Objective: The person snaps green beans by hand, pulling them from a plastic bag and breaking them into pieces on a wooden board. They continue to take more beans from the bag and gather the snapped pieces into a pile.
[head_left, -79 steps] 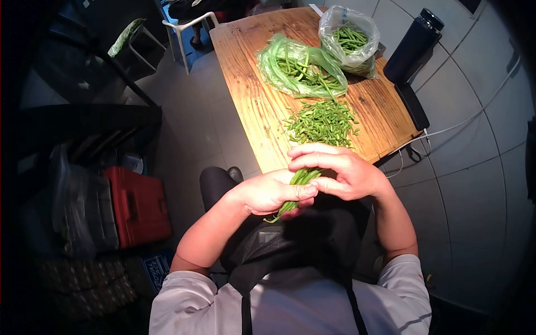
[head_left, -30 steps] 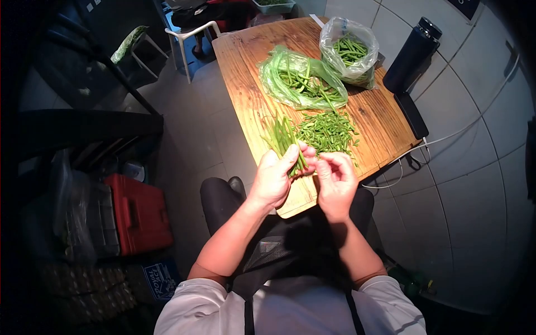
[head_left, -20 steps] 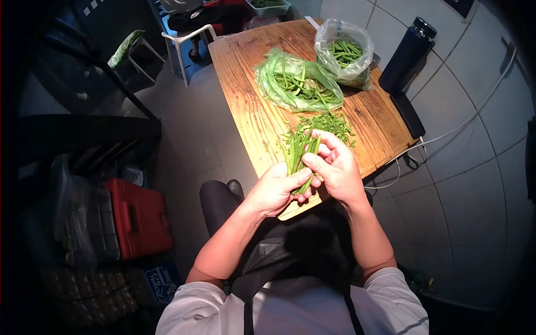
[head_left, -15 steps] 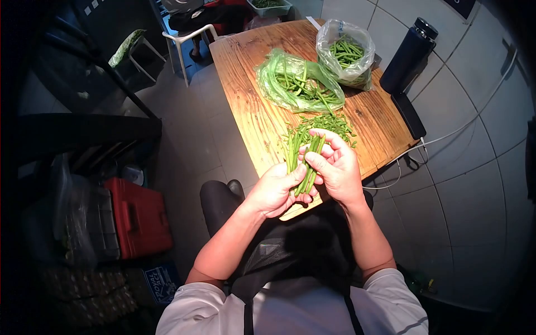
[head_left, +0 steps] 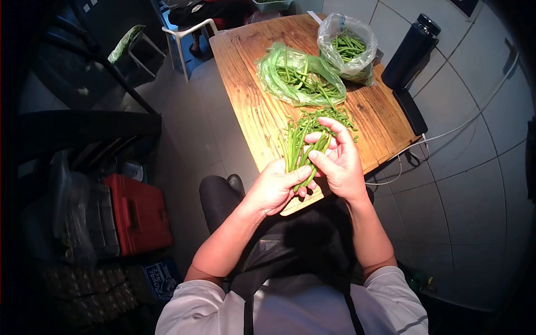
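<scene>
Over the near edge of the wooden table, my left hand (head_left: pixel 274 187) is closed round a bundle of long green beans (head_left: pixel 294 146). My right hand (head_left: pixel 343 170) has its thumb pressed on several beans at the right side of the bundle, with its index finger raised off them. Parts of both hands' fingers are hidden behind the beans. Just beyond lies a loose pile of short bean pieces (head_left: pixel 338 118). Farther back, a green plastic bag (head_left: pixel 272 78) lies open with long beans inside. A clear plastic bag (head_left: pixel 362 67) of beans stands beside it.
The wooden table (head_left: pixel 240 61) meets a tiled wall on the right. A dark bottle (head_left: pixel 410 53) and a black box-like device (head_left: pixel 409 111) with a white cable (head_left: pixel 469 124) stand along that side. A red box (head_left: pixel 139 215) is at lower left. A person sits near a white chair (head_left: pixel 178 36).
My right index finger has lifted and spread away from the beans, and the beans under my right thumb have fanned out a little. The view has shifted slightly.
</scene>
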A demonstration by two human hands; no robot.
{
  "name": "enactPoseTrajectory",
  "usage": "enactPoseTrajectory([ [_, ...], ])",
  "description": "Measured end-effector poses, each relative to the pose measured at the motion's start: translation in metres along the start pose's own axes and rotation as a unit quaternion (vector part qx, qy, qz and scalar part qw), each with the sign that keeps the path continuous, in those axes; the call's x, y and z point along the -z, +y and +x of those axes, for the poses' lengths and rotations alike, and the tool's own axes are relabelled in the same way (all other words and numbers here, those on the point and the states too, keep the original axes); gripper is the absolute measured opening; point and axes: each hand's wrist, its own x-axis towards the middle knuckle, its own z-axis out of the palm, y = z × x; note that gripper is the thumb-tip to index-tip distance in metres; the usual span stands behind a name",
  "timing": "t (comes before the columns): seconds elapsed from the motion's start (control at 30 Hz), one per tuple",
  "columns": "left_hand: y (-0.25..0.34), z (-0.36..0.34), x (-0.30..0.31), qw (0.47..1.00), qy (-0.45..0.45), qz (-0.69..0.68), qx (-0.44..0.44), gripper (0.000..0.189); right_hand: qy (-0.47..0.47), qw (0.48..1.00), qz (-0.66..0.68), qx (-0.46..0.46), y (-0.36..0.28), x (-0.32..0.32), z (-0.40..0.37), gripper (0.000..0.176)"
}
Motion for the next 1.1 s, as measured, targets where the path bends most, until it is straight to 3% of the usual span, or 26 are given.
enactPoseTrajectory([
  [0.27, -0.003, -0.001, 0.004, 1.0, 0.001, 0.008, -0.001, 0.024, -0.039, 0.992, -0.106, -0.061, -0.013, 0.007, 0.0, 0.032],
  [0.87, -0.005, -0.004, 0.011, 1.0, -0.013, -0.017, 0.004, 0.03, -0.049, 0.994, -0.077, -0.058, -0.005, 0.01, 0.004, 0.039],
  [1.1, -0.003, -0.006, 0.01, 0.999, 0.041, -0.007, -0.027, 0.029, -0.048, 0.996, -0.058, -0.036, 0.0, 0.014, 0.003, 0.047],
])
